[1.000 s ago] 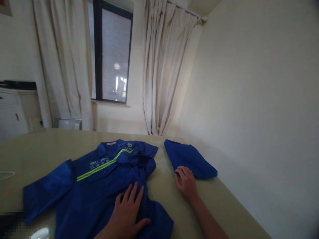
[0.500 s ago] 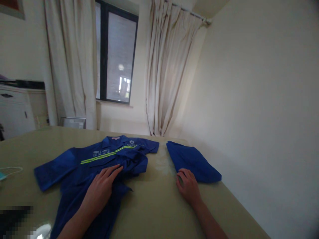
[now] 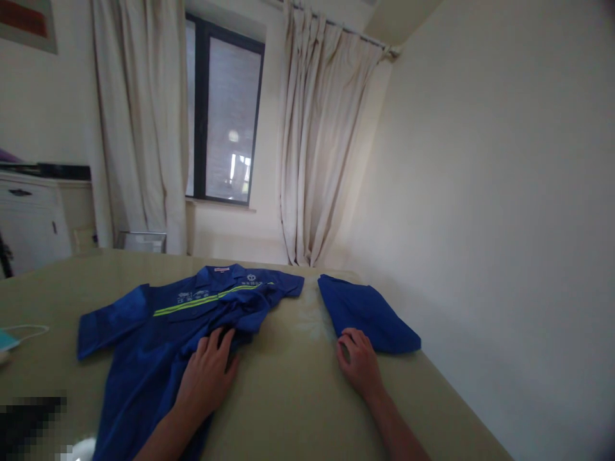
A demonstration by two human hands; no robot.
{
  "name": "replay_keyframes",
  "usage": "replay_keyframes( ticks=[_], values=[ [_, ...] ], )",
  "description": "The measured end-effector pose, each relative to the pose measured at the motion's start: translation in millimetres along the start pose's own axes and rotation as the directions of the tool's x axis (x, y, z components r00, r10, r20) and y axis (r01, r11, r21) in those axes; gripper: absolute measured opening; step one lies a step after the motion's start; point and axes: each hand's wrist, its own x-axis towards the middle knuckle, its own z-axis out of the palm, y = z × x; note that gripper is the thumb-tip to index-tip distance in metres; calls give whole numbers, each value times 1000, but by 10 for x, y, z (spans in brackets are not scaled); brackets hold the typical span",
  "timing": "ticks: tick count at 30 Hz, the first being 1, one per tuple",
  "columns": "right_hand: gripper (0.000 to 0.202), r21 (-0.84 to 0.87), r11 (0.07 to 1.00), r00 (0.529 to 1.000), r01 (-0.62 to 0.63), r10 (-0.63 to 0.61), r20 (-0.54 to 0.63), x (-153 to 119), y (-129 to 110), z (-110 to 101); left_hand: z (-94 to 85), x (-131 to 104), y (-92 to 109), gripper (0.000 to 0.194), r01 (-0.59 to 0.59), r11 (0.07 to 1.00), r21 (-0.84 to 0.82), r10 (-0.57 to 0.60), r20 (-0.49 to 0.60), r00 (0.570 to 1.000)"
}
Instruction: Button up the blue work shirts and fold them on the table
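**Left hand (image 3: pixel 204 374) on the blue shirt (image 3: pixel 168 339), right hand (image 3: pixel 358 358) at the folded blue cloth (image 3: pixel 368 314)**

Both forearms reach forward over the table (image 3: pixel 278 403). The left hand lies back upward on the shirt's right-hand edge, fingers bent, thumb out to the right; whether it pinches any fabric cannot be told. The right hand is curled, thumb and index finger rounded toward each other, fingertips at the near-left edge of the folded cloth; whether they grip it cannot be told.

Counted: 1 shirt, spread left of centre with its collar away from the person, 2 short sleeves visible; 1 folded cloth, to the right, just beside the shirt's far sleeve; 1 light-blue item with a white loop (image 3: pixel 33 328) at the left edge; 2 curtains (image 3: pixel 144 128) flanking 1 window (image 3: pixel 233 115).
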Motion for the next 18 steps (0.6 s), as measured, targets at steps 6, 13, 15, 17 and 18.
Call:
replay_keyframes(
  ticks=[6,13,15,17,18],
  values=[
    [14,1,1000,1000,10,-10,11,-3,-7,-10,0,150,-233,84,238,971,-14,-238,-102,966],
    [12,-9,999,999,44,-44,-2,-59,-19,-18,-76,334,-440,51,372,921,-118,-353,152,923],
    [12,-10,999,999,39,-39,-13,-57,-15,0,-137,361,-462,41,373,869,-325,-322,200,925],
    [12,-9,999,999,31,-32,-19,-46,-8,19,-250,357,-418,41,357,707,-611,-244,263,933],
    [12,-7,1000,999,30,-30,-17,-40,-3,28,-323,336,-366,43,366,571,-735,-204,305,930]
  ],
)
